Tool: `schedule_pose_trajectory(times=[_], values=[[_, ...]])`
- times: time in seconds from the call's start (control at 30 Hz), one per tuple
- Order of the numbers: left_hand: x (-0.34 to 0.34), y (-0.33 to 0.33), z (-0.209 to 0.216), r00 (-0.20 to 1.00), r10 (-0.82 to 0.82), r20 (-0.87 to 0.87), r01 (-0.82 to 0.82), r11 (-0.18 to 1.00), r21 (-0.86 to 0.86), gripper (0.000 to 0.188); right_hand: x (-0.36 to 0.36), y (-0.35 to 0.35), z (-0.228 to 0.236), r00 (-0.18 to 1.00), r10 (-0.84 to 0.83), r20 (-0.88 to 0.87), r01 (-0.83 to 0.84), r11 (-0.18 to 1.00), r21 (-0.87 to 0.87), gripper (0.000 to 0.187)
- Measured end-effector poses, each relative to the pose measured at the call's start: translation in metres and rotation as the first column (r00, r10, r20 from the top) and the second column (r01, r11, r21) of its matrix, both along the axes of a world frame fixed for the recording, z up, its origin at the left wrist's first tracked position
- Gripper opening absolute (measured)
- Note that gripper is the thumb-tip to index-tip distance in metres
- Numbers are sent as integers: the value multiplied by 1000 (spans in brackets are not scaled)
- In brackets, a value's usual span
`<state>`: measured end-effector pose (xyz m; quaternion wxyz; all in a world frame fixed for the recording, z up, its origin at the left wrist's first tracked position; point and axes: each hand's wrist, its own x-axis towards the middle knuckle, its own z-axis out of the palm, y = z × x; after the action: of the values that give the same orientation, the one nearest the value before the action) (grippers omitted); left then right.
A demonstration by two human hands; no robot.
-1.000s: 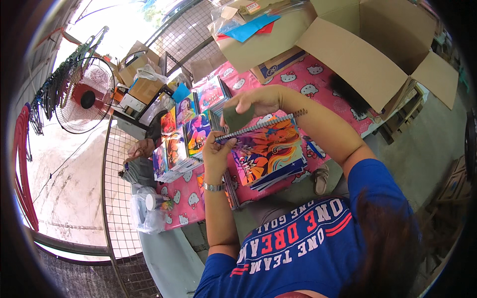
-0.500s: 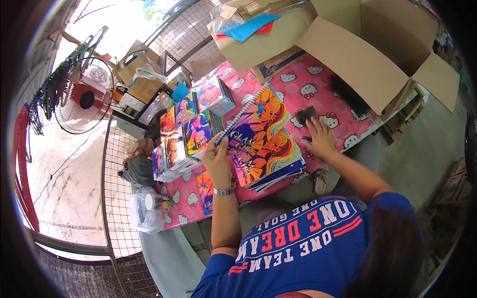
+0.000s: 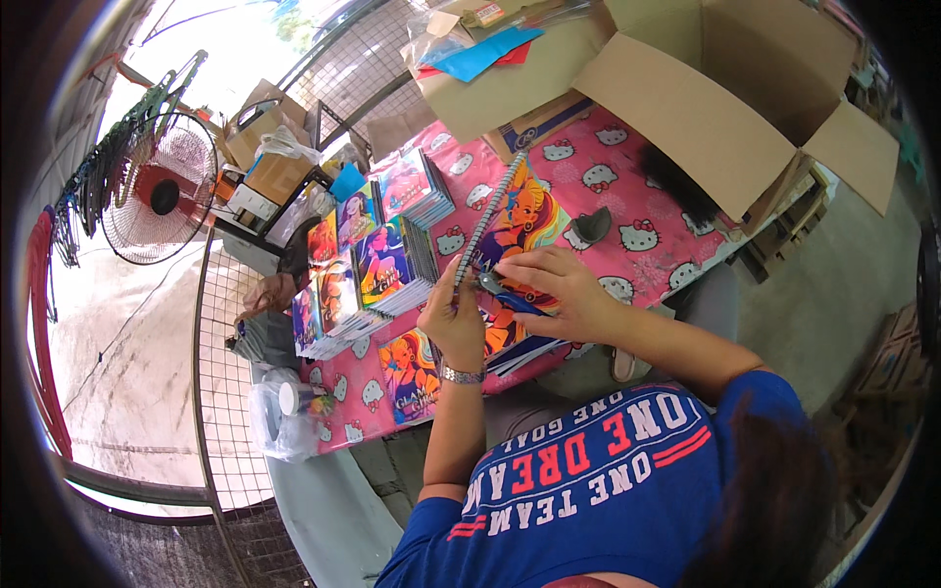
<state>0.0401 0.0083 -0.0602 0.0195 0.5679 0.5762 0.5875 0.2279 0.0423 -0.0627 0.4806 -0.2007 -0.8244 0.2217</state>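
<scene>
A spiral notebook (image 3: 526,208) with a bright illustrated cover is tilted up in front of me, above a pile of similar notebooks (image 3: 505,333). My left hand (image 3: 453,323) pinches its bound edge at the lower end of the wire coil (image 3: 491,211). In my right hand (image 3: 569,292) is a pair of pliers with blue handles (image 3: 512,298). Their jaws sit at the coil's lower end, beside my left fingertips; whether they grip the wire is too small to tell. One more notebook (image 3: 410,372) lies flat left of my left wrist.
Stacks of finished-looking notebooks (image 3: 380,257) stand on the left of the pink patterned tablecloth (image 3: 637,269). A small dark object (image 3: 591,226) lies right of the pile. Large open cardboard boxes (image 3: 686,122) stand at the back right. A fan (image 3: 164,196) is at the far left.
My right hand has moved left from the tablecloth to the coil's lower end, now with the pliers in its grip. The notebook in my left hand has been tilted more upright.
</scene>
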Motion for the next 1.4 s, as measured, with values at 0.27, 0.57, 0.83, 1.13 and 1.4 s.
schedule_pose_trajectory(times=[0.27,0.57,0.83,1.13,1.4], values=[[-12,-4,-8,1000,2,-27,-1,999,48,38,-13,4,3,968,241,-64,-246,881,-403,47],[-92,-56,63,997,82,12,-82,996,35,25,8,24,-2,952,48,-301,-207,828,-521,43],[-185,-46,63,896,-97,-434,-262,674,-691,14,80,59,-165,776,-101,622,373,870,-323,49],[-264,-76,-145,825,-161,-541,-471,334,-817,74,127,123,-128,785,-286,550,536,758,-371,38],[-265,-120,-161,960,134,-245,-279,447,-850,72,171,198,-198,102,-699,708,830,453,327,27]])
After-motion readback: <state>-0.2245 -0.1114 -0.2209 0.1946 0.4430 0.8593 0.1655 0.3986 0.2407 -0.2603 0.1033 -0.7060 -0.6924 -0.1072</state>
